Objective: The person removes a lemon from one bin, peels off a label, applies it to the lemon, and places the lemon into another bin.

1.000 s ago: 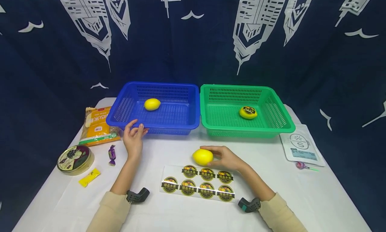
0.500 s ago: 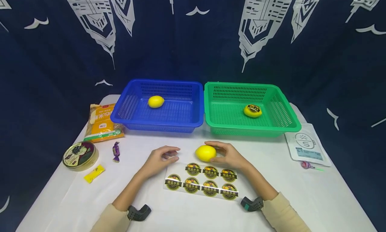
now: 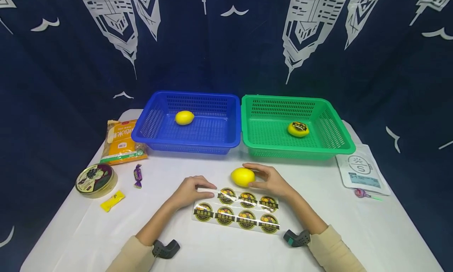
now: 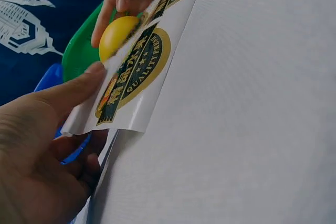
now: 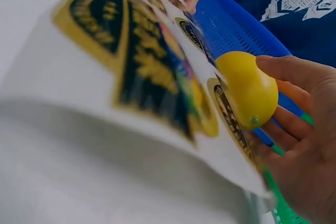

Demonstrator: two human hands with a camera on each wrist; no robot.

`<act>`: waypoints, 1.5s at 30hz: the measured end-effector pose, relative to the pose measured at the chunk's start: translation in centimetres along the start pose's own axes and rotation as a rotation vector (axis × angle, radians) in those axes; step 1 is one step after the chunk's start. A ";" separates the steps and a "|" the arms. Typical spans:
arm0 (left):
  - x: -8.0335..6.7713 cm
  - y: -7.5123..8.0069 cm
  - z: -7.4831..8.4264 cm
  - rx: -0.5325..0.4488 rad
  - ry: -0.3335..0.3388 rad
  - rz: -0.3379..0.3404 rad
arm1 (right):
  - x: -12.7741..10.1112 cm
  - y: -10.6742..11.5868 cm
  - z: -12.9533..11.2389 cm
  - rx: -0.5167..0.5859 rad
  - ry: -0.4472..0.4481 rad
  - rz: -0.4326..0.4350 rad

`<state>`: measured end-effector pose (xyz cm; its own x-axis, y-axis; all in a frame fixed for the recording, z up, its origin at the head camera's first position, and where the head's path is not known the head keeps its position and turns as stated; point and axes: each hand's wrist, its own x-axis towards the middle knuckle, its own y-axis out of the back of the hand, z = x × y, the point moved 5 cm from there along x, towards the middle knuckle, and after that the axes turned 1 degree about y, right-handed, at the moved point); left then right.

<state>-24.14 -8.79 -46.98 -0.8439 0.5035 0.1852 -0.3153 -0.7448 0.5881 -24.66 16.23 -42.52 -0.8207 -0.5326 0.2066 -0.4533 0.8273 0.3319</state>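
Observation:
My left hand (image 3: 192, 191) pinches the upper left corner of a glossy sheet of round black-and-gold stickers (image 3: 236, 212). In the left wrist view the thumb lies on top of the sheet (image 4: 137, 113) with fingers beneath, and that edge is lifted off the table. Just past the sheet's far edge, my right hand (image 3: 269, 181) holds a plain yellow lemon (image 3: 242, 177) between thumb and fingers. The right wrist view shows the lemon (image 5: 250, 90) with the thumb on its upper side; the sheet hides part of it.
Behind stand a blue basket (image 3: 187, 147) with a plain lemon (image 3: 184, 118) and a green basket (image 3: 299, 149) with a stickered lemon (image 3: 298, 129). A food bag (image 3: 124, 144), round tin (image 3: 96, 181) and wrapped candies lie left. A white pouch (image 3: 361, 168) and lollipop (image 3: 361, 193) lie right.
My left hand has come from the blue basket's front edge down to the sticker sheet and taken its corner, which has lifted. My right hand stays at the lemon. The head view has shifted slightly.

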 end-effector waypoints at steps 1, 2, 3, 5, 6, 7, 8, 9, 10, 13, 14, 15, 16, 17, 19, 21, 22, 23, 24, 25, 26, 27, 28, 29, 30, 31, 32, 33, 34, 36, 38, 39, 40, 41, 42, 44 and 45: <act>0.0 0.0 0.0 -0.037 0.021 -0.003 | 0.0 0.0 -0.3 -0.006 0.016 0.013; 0.0 0.0 0.0 -0.074 0.041 -0.007 | -0.1 0.1 -0.6 -0.016 0.031 0.030; 0.0 0.0 -0.1 -0.106 0.055 -0.012 | -0.1 0.1 -0.9 -0.027 0.048 0.047; 0.0 -0.1 0.0 -0.160 0.070 -0.019 | -0.3 -0.1 -1.9 -0.037 0.072 0.089; -0.1 -0.1 0.2 -0.179 0.071 -0.020 | -0.4 -0.3 -2.4 -0.042 0.081 0.104; -0.1 -0.1 0.3 -0.200 0.072 -0.018 | -0.4 -0.6 -3.0 -0.051 0.088 0.112; -0.1 -0.1 0.4 -0.213 0.066 -0.014 | -0.5 -0.9 -3.5 -0.069 0.091 0.113; -0.1 -0.1 0.6 -0.223 0.058 -0.009 | -0.5 -1.2 -4.1 -0.096 0.096 0.107; -0.1 -0.2 0.8 -0.239 0.051 -0.003 | -0.6 -1.6 -4.6 -0.124 0.099 0.098; -0.2 -0.2 1.5 -0.288 0.020 0.011 | -0.7 -2.7 -5.7 -0.223 0.102 0.052; -0.2 -0.3 1.7 -0.301 0.008 0.015 | -0.7 -3.0 -5.9 -0.251 0.104 0.041; -0.2 -0.3 1.9 -0.313 -0.002 0.021 | -0.7 -3.2 -6.0 -0.272 0.108 0.033; -0.2 -0.3 2.0 -0.327 -0.011 0.028 | -0.7 -3.4 -6.0 -0.279 0.106 0.028; -0.2 -0.2 2.2 -0.333 -0.018 0.035 | -0.7 -3.5 -6.0 -0.282 0.104 0.023; -0.3 -0.1 2.9 -0.339 -0.031 0.045 | -0.7 -3.7 -5.9 -0.282 0.102 0.017; -0.4 0.1 3.7 -0.336 -0.032 0.050 | -0.7 -3.7 -5.7 -0.272 0.099 0.011; -0.5 0.3 4.2 -0.331 -0.030 0.051 | -0.7 -3.8 -5.6 -0.268 0.098 0.008; -0.5 0.4 4.6 -0.323 -0.027 0.052 | -0.7 -3.8 -5.5 -0.264 0.094 0.006; -0.6 0.6 5.0 -0.321 -0.026 0.053 | -0.7 -3.9 -5.5 -0.263 0.090 0.007; -0.7 0.7 5.3 -0.317 -0.023 0.054 | -0.7 -3.9 -5.3 -0.263 0.091 0.007; -0.6 0.6 4.9 -0.312 -0.013 0.056 | -0.7 -3.9 -4.7 -0.261 0.089 0.009; -0.6 0.4 4.5 -0.310 -0.010 0.059 | -0.6 -3.9 -4.1 -0.260 0.085 0.012; -0.6 0.3 4.1 -0.309 -0.009 0.064 | -0.6 -3.9 -3.6 -0.258 0.083 0.016; -0.5 0.2 3.7 -0.307 -0.007 0.068 | -0.5 -3.9 -3.0 -0.254 0.083 0.021; -0.5 0.0 3.2 -0.307 -0.003 0.071 | -0.5 -3.9 -2.4 -0.248 0.087 0.026; -0.4 -0.2 2.7 -0.303 -0.001 0.073 | -0.4 -3.8 -1.8 -0.238 0.092 0.029; -0.4 -0.3 2.3 -0.300 0.003 0.077 | -0.4 -3.8 -1.2 -0.224 0.093 0.034; -0.4 -0.3 2.2 -0.296 0.001 0.081 | -0.4 -3.9 -1.2 -0.214 0.104 0.037; -0.4 -0.4 2.1 -0.284 0.002 0.082 | -0.4 -3.9 -1.1 -0.199 0.107 0.037; -0.4 -0.4 1.8 -0.260 0.005 0.083 | -0.4 -4.0 -0.9 -0.165 0.096 0.036; -0.4 -0.5 1.6 -0.239 0.008 0.083 | -0.4 -4.1 -0.6 -0.137 0.070 0.026; -0.4 -0.5 1.5 -0.229 0.009 0.082 | -0.5 -4.1 -0.5 -0.119 0.053 0.020; -0.5 -0.5 1.5 -0.220 0.011 0.081 | -0.5 -4.1 -0.4 -0.098 0.027 0.013; -0.5 -0.5 1.4 -0.211 0.014 0.082 | -0.5 -4.1 -0.3 -0.074 0.013 0.006; -0.5 -0.5 1.4 -0.203 0.018 0.081 | -0.6 -4.1 -0.3 -0.052 0.004 -0.002; -0.6 -0.4 1.4 -0.179 0.020 0.075 | -0.8 -3.9 -0.4 0.003 -0.005 -0.014; -0.6 -0.4 1.4 -0.165 0.019 0.073 | -0.9 -3.8 -0.5 0.029 -0.001 -0.022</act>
<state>-22.91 -8.23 -46.21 -0.8749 0.4379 0.2069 -0.3182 -0.8418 0.4360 -22.06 13.48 -43.50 -0.8108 -0.5505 0.1987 -0.4809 0.8202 0.3098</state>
